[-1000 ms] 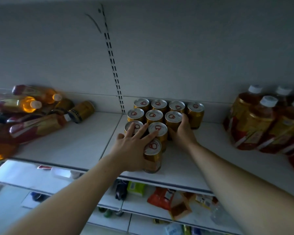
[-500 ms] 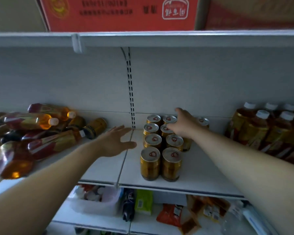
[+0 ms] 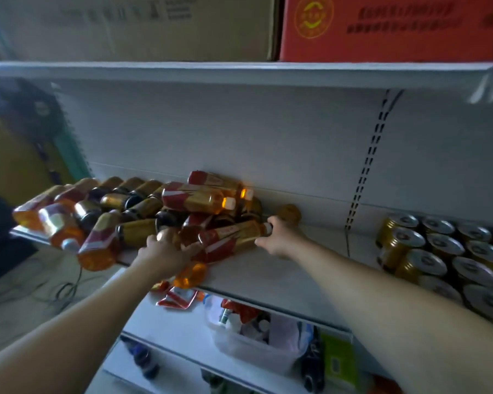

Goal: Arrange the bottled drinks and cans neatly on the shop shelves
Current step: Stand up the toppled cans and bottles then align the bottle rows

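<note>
A jumbled heap of lying tea bottles [image 3: 194, 199] and dark gold cans [image 3: 143, 207] covers the left of the white shelf [image 3: 271, 275]. My right hand [image 3: 279, 237] curls around the cap end of one lying red-labelled bottle [image 3: 229, 237] at the heap's right edge. My left hand [image 3: 165, 251] lies over another bottle whose orange base [image 3: 190, 275] sticks out past the shelf's front edge; its grip is unclear. Gold cans [image 3: 439, 251] stand upright in tight rows at the right. One can [image 3: 290, 213] lies alone by the back wall.
The upper shelf's edge [image 3: 239, 72] runs overhead with a brown box [image 3: 154, 24] and a red box [image 3: 382, 24] on it. Below, a clear plastic tub [image 3: 254, 345] and snack packets [image 3: 177, 297] fill lower shelves. A fan [image 3: 26, 109] stands at the far left.
My view and both hands have swung left from the upright cans to the heap of bottles. My right hand has closed on a bottle's neck; my left hand has come down on the pile.
</note>
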Available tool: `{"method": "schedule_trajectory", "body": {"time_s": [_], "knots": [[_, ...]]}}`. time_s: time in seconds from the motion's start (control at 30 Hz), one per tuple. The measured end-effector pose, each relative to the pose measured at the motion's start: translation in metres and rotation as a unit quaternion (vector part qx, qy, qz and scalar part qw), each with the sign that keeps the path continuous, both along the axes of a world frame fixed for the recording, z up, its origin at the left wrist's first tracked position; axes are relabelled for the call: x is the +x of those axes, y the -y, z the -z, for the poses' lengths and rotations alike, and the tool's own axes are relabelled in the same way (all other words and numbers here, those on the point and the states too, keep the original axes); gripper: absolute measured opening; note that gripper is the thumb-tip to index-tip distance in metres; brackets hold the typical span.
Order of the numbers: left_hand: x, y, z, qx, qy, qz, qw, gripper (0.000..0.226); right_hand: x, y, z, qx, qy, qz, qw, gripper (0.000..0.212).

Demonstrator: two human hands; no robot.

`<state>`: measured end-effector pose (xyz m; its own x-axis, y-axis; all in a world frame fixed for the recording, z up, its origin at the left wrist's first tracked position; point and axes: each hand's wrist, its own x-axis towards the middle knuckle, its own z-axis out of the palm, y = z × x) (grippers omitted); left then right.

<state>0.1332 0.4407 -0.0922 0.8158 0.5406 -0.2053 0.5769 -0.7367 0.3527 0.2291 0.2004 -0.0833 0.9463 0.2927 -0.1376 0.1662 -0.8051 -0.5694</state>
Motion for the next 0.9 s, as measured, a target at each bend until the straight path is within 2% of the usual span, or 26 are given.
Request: {"method": "schedule_trajectory", "body": {"time_s": [0.13, 0.27, 0.33, 0.43, 0.63, 0.77, 0.9], "knots": [[0.019, -0.018, 0.007, -0.188, 0.067, -0.110, 0.974, 0.098, 0.006, -0.052, 0.017, 0.047, -0.110, 0.045, 0.992, 0.087], [0.030, -0.014, 0.017, -0.279, 0.094, -0.145, 0.945, 0.107, 0.017, -0.077, 0.030, 0.170, -0.159, 0.160, 0.959, 0.095], [0.028, -0.011, 0.020, -0.305, 0.092, -0.161, 0.934, 0.109, 0.023, -0.082, 0.041, 0.192, -0.147, 0.198, 0.950, 0.096], [0.025, -0.016, 0.027, -0.357, 0.120, -0.176, 0.909, 0.103, 0.025, -0.086, 0.060, 0.203, -0.108, 0.204, 0.952, 0.099], [0.007, -0.025, 0.044, -0.411, 0.222, -0.152, 0.871, 0.090, 0.010, -0.078, 0.074, 0.322, -0.067, 0.218, 0.919, 0.089], [-0.006, -0.024, 0.054, -0.418, 0.262, -0.126, 0.861, 0.082, -0.012, -0.072, 0.075, 0.386, 0.011, 0.214, 0.897, 0.085], [-0.011, -0.024, 0.054, -0.412, 0.286, -0.035, 0.865, 0.080, -0.033, -0.067, 0.064, 0.398, 0.072, 0.206, 0.891, 0.087]]}}
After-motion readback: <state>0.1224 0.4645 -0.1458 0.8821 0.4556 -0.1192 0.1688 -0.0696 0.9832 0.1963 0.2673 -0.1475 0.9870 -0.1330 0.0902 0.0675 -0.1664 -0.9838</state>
